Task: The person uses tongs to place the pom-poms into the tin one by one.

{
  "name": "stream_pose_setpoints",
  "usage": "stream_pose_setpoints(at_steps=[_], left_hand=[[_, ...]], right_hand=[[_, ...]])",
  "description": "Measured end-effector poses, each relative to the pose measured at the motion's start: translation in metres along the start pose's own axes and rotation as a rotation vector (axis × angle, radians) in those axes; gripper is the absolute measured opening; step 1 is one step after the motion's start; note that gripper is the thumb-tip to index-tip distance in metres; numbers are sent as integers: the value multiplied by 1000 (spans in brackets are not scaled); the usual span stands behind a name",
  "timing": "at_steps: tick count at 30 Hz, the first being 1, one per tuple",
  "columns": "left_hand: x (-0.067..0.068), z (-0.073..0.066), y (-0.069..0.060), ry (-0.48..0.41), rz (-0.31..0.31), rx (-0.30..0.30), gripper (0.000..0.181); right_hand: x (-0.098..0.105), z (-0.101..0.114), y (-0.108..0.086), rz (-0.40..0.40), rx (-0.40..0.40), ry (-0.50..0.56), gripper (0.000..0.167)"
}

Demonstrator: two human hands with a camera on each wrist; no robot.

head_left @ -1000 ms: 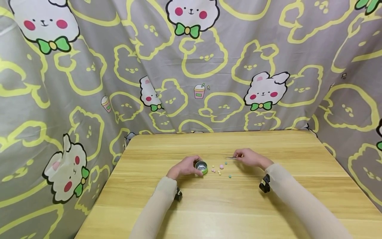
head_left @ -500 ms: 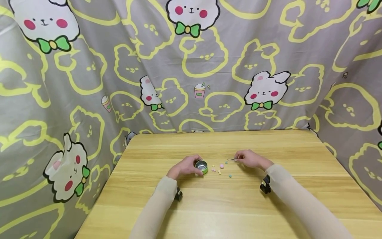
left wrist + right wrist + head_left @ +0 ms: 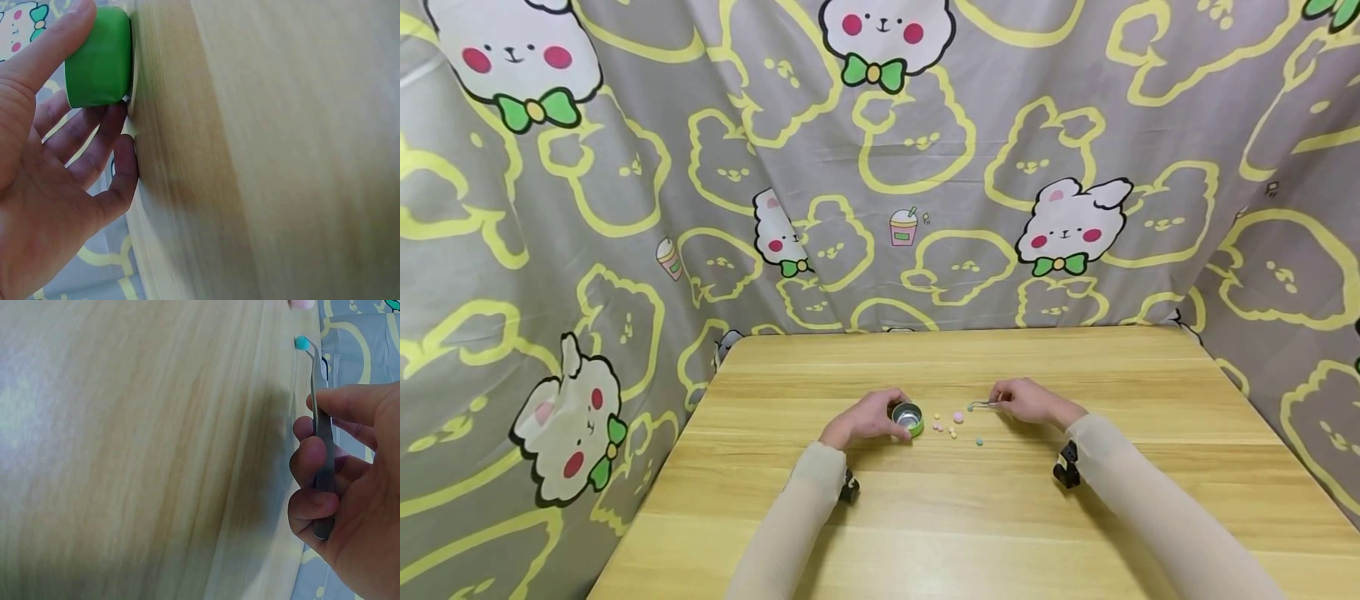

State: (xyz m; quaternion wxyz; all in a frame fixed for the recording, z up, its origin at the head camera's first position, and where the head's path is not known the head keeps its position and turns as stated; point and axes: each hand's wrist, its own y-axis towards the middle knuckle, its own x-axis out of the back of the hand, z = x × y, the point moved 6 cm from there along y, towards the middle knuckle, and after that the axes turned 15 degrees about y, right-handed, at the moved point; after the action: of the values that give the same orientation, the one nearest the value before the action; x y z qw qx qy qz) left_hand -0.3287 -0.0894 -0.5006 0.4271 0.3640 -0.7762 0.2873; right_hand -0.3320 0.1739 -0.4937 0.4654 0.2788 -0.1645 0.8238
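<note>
A small round green tin [image 3: 907, 419], its silvery inside facing up, stands on the table in the grip of my left hand [image 3: 870, 416]. In the left wrist view my thumb and fingers lie round the green wall of the tin [image 3: 100, 59]. My right hand [image 3: 1028, 401] holds metal tweezers [image 3: 324, 444] between thumb and fingers. Their bent tips are at a small teal ball [image 3: 302, 343]; whether they pinch it I cannot tell. Between the hands lie a larger pink ball [image 3: 958, 417], several small pink and yellow balls and a second teal ball [image 3: 980, 442].
The wooden table [image 3: 925, 533] reaches to a grey patterned curtain [image 3: 940, 150] at the back and left. Each wrist carries a small black device, such as the one by the right sleeve [image 3: 1066, 467].
The tweezers in my right hand have moved slightly down and their tips have come to the upper teal ball. My left hand and the tin have stayed in place.
</note>
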Motion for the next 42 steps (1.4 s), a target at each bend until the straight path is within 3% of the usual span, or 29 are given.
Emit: stream_pose_setpoints(at_steps=[6,13,22,42], left_hand=[[-2,0,1,1,6,-1,49],[-3,0,2,0,4,-1,48],[-2,1,0,-5,12,0,48],[0,2,1,-5,19,16,48]], right_hand=[[0,-3,0,15,28,-1,8],[1,-2,-2,46,143,4,9],[0,-5,1,42,28,38,12],[-4,37,12,83,57,160,15]])
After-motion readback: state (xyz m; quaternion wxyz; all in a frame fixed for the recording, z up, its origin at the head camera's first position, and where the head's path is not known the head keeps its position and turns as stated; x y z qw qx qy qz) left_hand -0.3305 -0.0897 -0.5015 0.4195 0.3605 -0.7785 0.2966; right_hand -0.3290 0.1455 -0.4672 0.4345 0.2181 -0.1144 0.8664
